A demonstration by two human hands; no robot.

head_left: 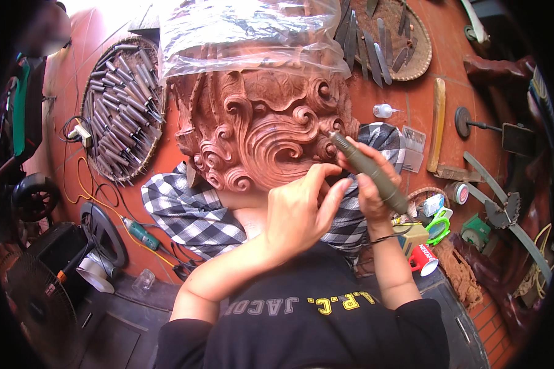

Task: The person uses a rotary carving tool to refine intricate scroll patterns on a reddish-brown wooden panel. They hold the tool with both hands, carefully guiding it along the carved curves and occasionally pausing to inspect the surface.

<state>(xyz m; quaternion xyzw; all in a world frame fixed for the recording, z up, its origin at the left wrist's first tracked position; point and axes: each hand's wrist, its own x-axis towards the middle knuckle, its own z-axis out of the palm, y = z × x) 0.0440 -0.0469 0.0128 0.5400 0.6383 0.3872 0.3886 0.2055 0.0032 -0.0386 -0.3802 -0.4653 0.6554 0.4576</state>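
Note:
A reddish-brown wood carving (271, 129) with deep scrolls and swirling waves lies in front of me, its far part under clear plastic sheeting (252, 40). My right hand (375, 181) is closed round a dark green cylindrical power handpiece (377, 173). The handpiece slants up and left, its narrow metal end over the carving's right side. What bit it carries, I cannot make out. My left hand (301, 206) is bent at the carving's near edge, beside the handpiece. Its thumb and forefinger are apart; the other fingers are partly hidden.
A round basket of chisels (124, 111) stands at left, another basket (421, 46) with flat blades at upper right. On the right are a small white bottle (385, 111), a wooden bar (437, 126) and a red mug (423, 259). A green power tool (140, 234) with cords lies left.

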